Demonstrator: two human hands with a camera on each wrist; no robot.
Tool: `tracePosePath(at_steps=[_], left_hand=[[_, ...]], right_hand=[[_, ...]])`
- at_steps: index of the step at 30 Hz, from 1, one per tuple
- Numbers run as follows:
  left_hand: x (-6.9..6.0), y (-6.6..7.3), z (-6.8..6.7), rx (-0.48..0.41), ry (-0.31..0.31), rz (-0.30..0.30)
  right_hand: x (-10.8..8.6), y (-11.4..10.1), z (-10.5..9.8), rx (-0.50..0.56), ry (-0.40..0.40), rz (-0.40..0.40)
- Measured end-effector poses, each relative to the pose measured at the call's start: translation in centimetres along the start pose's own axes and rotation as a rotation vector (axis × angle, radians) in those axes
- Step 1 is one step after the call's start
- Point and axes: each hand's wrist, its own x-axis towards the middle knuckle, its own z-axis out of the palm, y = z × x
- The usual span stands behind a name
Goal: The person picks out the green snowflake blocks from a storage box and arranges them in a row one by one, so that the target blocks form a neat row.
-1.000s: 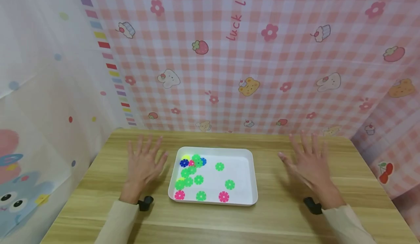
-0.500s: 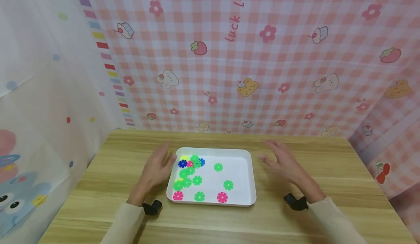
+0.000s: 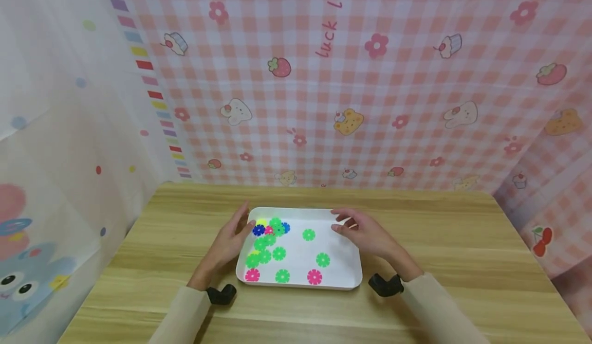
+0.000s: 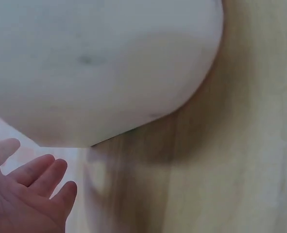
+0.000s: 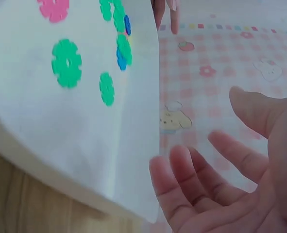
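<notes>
Head view. White rectangular tray with rounded corners [image 3: 342, 267] lies flat on the wood-grain worktop [image 3: 462, 261], between the fingers of the left hand [image 3: 227, 240] and those of the right hand [image 3: 367, 235]. Left: thumb and fingers apart, at the tray's left wall; contact cannot be told. Right: thumb and fingers apart, gently bent, over the far right corner, which they partly hide.

Inside the tray, just right of the left fingers: overlapping group of notched, round, plastic-looking discs, including a dark blue disc [image 3: 258, 230] and several green ones. Nearest the right fingers, to their left: a lone green disc [image 3: 308, 235]. Nearer the person than both sets of fingers: a pink disc [image 3: 314, 277], among others. Behind the fingers: pink-and-white gingham cloth [image 3: 296, 92] with cartoon prints; legible lettering "luck life" [image 3: 332, 20], running upward. Beige sleeves; black device [image 3: 222, 294] at left wrist, another [image 3: 386, 285] at right.

Left wrist view. Fingers spread slightly, below and beside the tray's pale outer wall, which blocks sight of the contents. Worktop to their right, shadowed.

Right wrist view. Thumb clear of loosely curved fingers; tray edge just left of them. Green, pink and blue discs farther up-left. Gingham cloth beyond.
</notes>
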Motion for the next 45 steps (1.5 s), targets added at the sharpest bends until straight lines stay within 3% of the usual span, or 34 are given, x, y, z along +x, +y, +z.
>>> tracePosePath(at_steps=[12, 27, 33, 37, 45], left_hand=[[0.0, -0.3, 0.6, -0.092, -0.059, -0.010], [0.1, -0.6, 0.8, -0.023, -0.122, -0.024], [-0.1, -0.5, 0.8, -0.031, -0.127, -0.034], [-0.4, 0.7, 0.6, -0.043, -0.142, -0.064], [0.1, -1.1, 1.1, -0.037, -0.129, -0.066]], right_hand=[[1.0, 0.5, 2.4, 0.046, -0.193, -0.016], [1.3, 0.9, 2.8, -0.043, -0.354, 0.086], [1.3, 1.1, 3.2, -0.065, -0.359, 0.098], [1.2, 1.0, 3.4, -0.070, -0.351, 0.103], [1.0, 1.1, 4.2, -0.094, -0.310, 0.121]])
